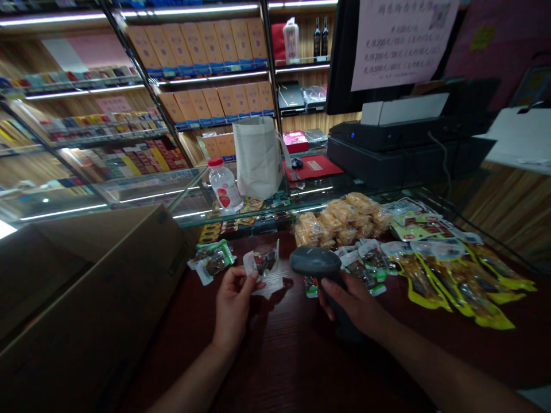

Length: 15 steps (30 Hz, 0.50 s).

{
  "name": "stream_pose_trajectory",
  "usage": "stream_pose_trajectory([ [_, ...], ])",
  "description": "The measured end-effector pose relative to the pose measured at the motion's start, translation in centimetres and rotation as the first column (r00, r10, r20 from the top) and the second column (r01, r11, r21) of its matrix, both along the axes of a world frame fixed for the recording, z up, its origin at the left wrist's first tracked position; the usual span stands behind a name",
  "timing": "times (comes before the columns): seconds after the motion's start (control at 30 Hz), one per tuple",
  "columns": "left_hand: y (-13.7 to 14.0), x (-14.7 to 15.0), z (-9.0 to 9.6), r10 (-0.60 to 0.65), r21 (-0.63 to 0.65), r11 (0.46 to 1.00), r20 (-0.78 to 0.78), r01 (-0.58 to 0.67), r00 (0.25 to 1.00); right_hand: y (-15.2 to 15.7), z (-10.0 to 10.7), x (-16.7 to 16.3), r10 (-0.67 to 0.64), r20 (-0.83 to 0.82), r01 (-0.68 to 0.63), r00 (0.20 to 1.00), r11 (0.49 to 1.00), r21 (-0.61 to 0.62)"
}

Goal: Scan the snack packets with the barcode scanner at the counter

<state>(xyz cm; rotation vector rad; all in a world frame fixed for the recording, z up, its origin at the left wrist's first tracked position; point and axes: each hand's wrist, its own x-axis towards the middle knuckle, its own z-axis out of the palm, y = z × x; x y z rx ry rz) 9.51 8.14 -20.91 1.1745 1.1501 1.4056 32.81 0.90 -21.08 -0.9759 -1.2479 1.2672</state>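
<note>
Between the thumb and fingers of my left hand [235, 301] is a small clear snack packet [263, 261] with dark contents, held up off the counter. My right hand [355, 301] is wrapped round the handle of a dark barcode scanner [316, 262], its head pointing left toward that packet. Beyond my left hand lie similar snack packets [215, 258] with green edges. More green-edged packets [365, 267] lie just behind my right hand, partly hidden by it and the scanner.
An open cardboard box [107, 281] stands at the left. Bagged puffed snacks [344, 218] and yellow-edged packs [456, 275] lie at the back and right. A bottle [225, 189] and white bag [258, 160] stand on a glass case, left of a monitor [342, 57].
</note>
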Motion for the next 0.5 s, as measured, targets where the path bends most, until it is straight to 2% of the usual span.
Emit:
stream_pose_trajectory([
  [0.1, -0.2, 0.3, 0.3, 0.001, -0.039, 0.999, 0.040, 0.001, 0.999, 0.0, 0.3, 0.0, 0.062, -0.059, -0.063, 0.996, 0.998, -0.009],
  [0.2, -0.7, 1.0, 0.7, -0.059, -0.127, 0.990, 0.033, 0.063, 0.998, -0.1, 0.7, 0.1, 0.224, -0.128, -0.228, 0.966, 0.974, -0.013],
  [0.27, -0.7, 1.9, 1.1, -0.144, -0.187, 0.971, 0.039, 0.148, 0.989, -0.2, 1.2, 0.1, 0.357, -0.177, -0.362, 0.917, 0.932, 0.000],
  [0.37, 0.2, 4.1, 1.9, -0.300, -0.254, 0.920, 0.031, 0.298, 0.953, -0.5, 1.7, 0.1, 0.531, -0.292, -0.539, 0.795, 0.840, 0.060],
  [0.43, 1.4, 6.0, 2.4, -0.420, -0.275, 0.873, -0.008, 0.402, 0.907, -0.6, 1.8, 0.2, 0.603, -0.352, -0.612, 0.716, 0.785, 0.100],
  [0.5, 2.7, 7.9, 2.8, -0.533, -0.283, 0.819, -0.052, 0.499, 0.845, -0.6, 1.8, 0.4, 0.623, -0.378, -0.637, 0.685, 0.764, 0.105],
])
